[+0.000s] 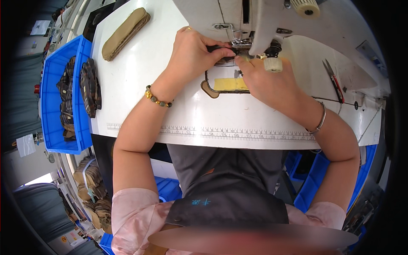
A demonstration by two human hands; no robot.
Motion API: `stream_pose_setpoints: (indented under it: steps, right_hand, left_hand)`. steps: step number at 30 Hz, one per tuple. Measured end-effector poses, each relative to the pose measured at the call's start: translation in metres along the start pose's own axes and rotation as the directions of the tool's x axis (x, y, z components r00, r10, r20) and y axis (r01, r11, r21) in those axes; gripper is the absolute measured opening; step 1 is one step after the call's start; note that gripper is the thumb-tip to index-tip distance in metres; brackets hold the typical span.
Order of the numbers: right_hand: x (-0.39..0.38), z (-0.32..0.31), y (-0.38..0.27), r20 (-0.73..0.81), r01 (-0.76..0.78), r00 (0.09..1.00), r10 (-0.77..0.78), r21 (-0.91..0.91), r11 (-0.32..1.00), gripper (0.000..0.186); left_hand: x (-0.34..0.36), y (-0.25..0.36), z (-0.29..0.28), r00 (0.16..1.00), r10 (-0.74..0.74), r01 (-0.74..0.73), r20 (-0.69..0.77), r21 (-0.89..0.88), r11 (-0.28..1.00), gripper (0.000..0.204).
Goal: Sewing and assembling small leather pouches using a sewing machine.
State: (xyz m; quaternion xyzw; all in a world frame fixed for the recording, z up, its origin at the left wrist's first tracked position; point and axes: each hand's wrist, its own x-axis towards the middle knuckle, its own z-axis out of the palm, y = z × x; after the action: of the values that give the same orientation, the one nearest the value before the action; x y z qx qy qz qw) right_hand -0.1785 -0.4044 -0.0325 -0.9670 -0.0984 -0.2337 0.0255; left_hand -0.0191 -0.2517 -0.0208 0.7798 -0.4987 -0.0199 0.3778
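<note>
A small dark fabric piece (222, 47) lies under the presser foot (242, 42) of a white sewing machine (272, 17). My left hand (191, 51) pinches its left side between thumb and fingers, close to the needle area. From the other side my right hand (270, 78) has its fingertips closed on the near right edge of the same piece. Part of the right fingers is hidden behind the machine's cream knob (273, 64). Just below the hands, a yellow strip (230, 84) sits on the machine bed.
A stack of tan fabric strips (125, 34) lies at the far left of the white table (170, 119). Plaid pieces (88, 87) rest beside a blue bin (80, 127) holding more. Red-handled scissors (335, 83) lie right. A printed ruler (229, 134) follows the front edge.
</note>
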Motion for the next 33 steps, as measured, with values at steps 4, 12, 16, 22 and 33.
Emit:
stream_pose_setpoints:
  steps: [4, 12, 16, 22, 33]
  right_hand:
    - [0.001, -0.002, 0.000, -0.003, 0.009, 1.000, -0.009, 0.012, 1.000, 0.020]
    - [0.002, 0.000, 0.003, -0.026, 0.028, 0.999, -0.029, -0.030, 0.999, 0.009]
    - [0.001, 0.000, 0.004, -0.023, 0.038, 0.999, -0.038, -0.025, 0.999, 0.007]
    - [0.000, -0.003, 0.004, -0.047, 0.045, 0.998, -0.045, 0.000, 0.999, 0.005]
    - [0.001, -0.009, 0.003, 0.011, 0.037, 0.999, -0.038, 0.023, 0.999, 0.006]
  left_hand:
    - [-0.002, 0.001, 0.000, 0.999, 0.034, -0.032, -0.024, 0.088, 0.996, 0.016]
    - [0.000, 0.010, -0.001, 0.998, 0.048, -0.039, -0.044, 0.175, 0.984, 0.018]
    - [-0.001, 0.006, 0.000, 0.995, 0.073, -0.058, -0.061, 0.219, 0.974, 0.019]
    - [-0.004, 0.012, -0.002, 0.999, -0.035, 0.040, -0.026, 0.225, 0.974, 0.017]
    - [-0.005, 0.014, 0.000, 0.998, -0.027, 0.036, -0.058, 0.156, 0.987, 0.019]
